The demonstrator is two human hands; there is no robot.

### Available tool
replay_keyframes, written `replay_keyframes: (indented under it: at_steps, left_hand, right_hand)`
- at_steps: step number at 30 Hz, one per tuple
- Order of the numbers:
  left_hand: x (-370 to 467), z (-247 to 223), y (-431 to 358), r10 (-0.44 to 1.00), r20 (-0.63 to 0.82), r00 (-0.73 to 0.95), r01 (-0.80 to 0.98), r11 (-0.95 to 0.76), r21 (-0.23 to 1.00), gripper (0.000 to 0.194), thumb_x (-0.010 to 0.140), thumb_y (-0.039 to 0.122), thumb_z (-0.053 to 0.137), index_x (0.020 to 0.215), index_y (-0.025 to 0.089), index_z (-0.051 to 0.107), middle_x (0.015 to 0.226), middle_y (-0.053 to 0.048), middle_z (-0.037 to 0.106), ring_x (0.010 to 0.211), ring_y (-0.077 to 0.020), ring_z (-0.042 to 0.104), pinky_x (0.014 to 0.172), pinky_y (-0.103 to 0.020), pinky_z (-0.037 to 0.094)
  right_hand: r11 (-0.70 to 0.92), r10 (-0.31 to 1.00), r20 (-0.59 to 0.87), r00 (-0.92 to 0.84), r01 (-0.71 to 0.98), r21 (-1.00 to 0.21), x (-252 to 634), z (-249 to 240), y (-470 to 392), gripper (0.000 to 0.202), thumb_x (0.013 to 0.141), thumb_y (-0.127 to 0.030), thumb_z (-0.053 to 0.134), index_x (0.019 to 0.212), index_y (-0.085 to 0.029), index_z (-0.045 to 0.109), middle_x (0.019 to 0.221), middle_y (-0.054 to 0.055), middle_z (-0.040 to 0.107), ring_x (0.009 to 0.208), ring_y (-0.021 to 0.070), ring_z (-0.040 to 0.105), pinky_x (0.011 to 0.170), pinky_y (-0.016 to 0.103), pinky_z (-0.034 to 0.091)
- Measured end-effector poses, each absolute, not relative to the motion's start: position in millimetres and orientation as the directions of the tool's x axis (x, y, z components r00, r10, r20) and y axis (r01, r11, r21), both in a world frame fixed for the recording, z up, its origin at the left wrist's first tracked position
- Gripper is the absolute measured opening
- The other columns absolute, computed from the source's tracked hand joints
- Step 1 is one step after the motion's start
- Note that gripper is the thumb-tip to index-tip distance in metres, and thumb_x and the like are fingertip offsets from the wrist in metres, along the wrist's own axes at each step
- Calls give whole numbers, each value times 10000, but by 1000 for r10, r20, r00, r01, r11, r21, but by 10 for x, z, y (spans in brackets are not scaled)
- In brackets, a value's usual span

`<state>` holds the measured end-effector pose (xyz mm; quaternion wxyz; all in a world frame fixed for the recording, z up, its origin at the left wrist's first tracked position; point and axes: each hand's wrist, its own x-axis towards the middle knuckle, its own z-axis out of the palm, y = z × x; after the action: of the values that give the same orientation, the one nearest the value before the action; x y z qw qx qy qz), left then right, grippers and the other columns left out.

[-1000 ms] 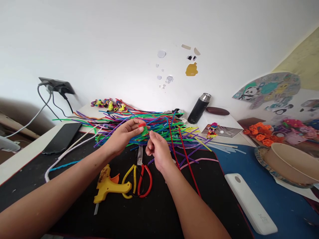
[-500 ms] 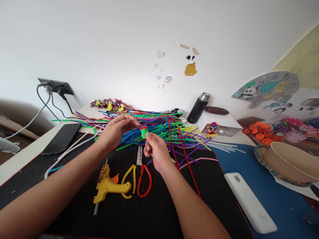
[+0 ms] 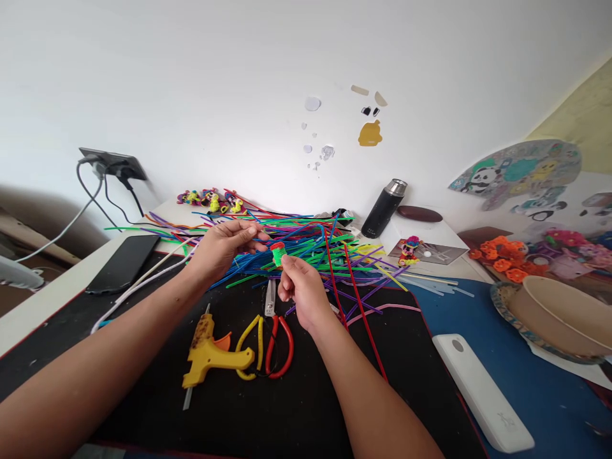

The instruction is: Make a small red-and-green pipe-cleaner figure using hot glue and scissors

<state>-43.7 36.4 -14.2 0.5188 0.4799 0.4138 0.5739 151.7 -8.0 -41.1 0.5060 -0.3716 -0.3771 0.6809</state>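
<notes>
Between the thumb and fingers of my right hand point(image 3: 302, 287) is a small green and red fuzzy piece point(image 3: 278, 255), its red end up. My left hand point(image 3: 229, 245) is raised just left of the piece, thumb and index finger pinched together; whatever they hold is too small to make out. Both hands are in front of a pile of colourful pipe cleaners point(image 3: 306, 245). Below them on the black mat point(image 3: 335, 401) lie a yellow glue gun point(image 3: 215, 358) and pliers with red and yellow handles point(image 3: 282, 357).
A black phone point(image 3: 122, 264) lies at the left. Behind the pile stand a black flask point(image 3: 384, 209) and small fuzzy figures point(image 3: 214, 201). At the right are a white power bank point(image 3: 482, 392), a beige bowl point(image 3: 568, 312) and orange flowers point(image 3: 507, 258).
The left hand's thumb and index finger have come together at the tips. The right hand holds the green and red piece as before. The whole view has shifted slightly.
</notes>
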Motion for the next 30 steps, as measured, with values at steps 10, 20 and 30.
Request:
replay_keyframes:
  at_steps: [10,20,30]
  left_hand:
    - [-435,-146,384,994,108,-14,-109,-108,988,279,761,369,951,743,189,739,695,-55,787,576,-192,724,574,-276,534]
    - [-652,-41,482,970,179,-165,-207,-211,955,285,825,353,839,693,204,636,473,90,334,407,-82,288,414,-216,265]
    - [-644,20,497,963,216,-162,-175,-243,954,601,897,432,795,537,239,354,491,74,264,426,-81,242,421,-249,203]
  right_hand:
    - [-189,972,-118,-201,-382,-905,1516,-422,-78,529,750,-661,905,854,-209,650,525,-100,499,407,98,475,440,242,278]
    - [-122,972,-67,-226,-237,-964,1501,-509,-89,501,825,-680,840,941,-220,678,522,-93,531,403,124,493,441,258,352]
    - [346,895,95,-435,545,-763,1465,-591,-226,242,1027,-451,742,1147,-262,834,773,35,762,713,240,682,651,320,368]
